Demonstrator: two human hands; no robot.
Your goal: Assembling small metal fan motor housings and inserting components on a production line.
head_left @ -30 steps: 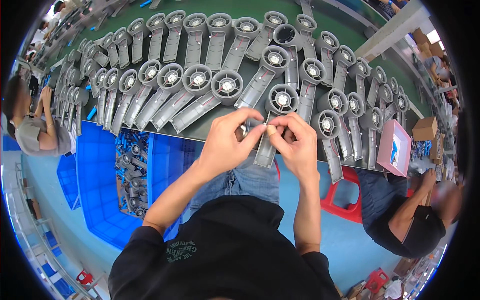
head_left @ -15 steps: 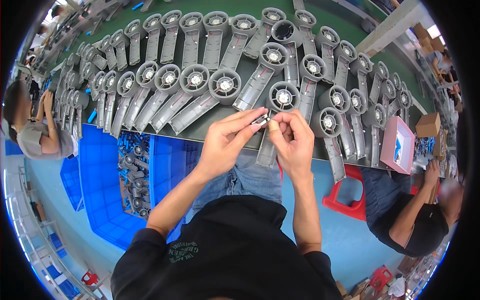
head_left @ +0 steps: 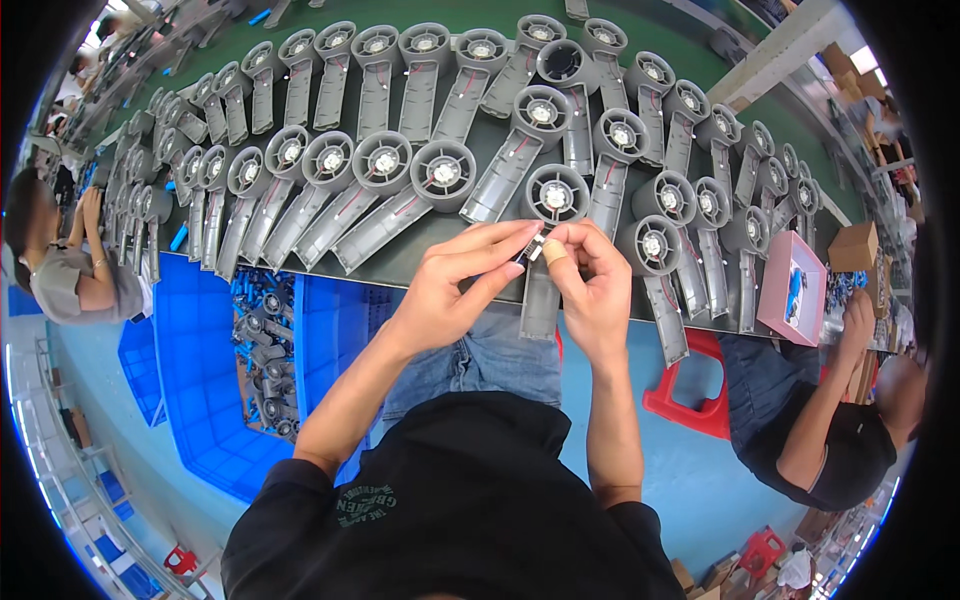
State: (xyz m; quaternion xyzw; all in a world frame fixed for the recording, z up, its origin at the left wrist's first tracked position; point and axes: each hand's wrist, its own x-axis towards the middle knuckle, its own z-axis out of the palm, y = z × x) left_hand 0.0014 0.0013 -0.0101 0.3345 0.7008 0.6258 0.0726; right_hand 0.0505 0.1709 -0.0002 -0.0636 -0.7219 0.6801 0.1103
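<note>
My left hand [head_left: 452, 285] pinches a small dark part with a white piece [head_left: 534, 249], perhaps a little circuit board with a connector. From the other side, the fingertips of my right hand [head_left: 596, 295] close on the white end; a tan wrap covers that thumb. Exactly how the pieces meet is too small to tell. Just beyond my fingers lies a grey fan housing [head_left: 556, 196] with a round spoked head and a white centre. Its open trough-shaped handle [head_left: 541, 305] runs toward me beneath my hands.
Rows of similar grey fan housings [head_left: 383, 160] cover the bench. A blue bin [head_left: 215, 440] with grey and blue parts stands at left. A pink box [head_left: 793, 290] and a cardboard box [head_left: 853, 247] sit right, near a red stool [head_left: 690, 405]. Co-workers sit at both sides.
My fingertips have shifted slightly, and the small part is turned more upright between them. The co-worker's hand at right has moved farther up the bench.
</note>
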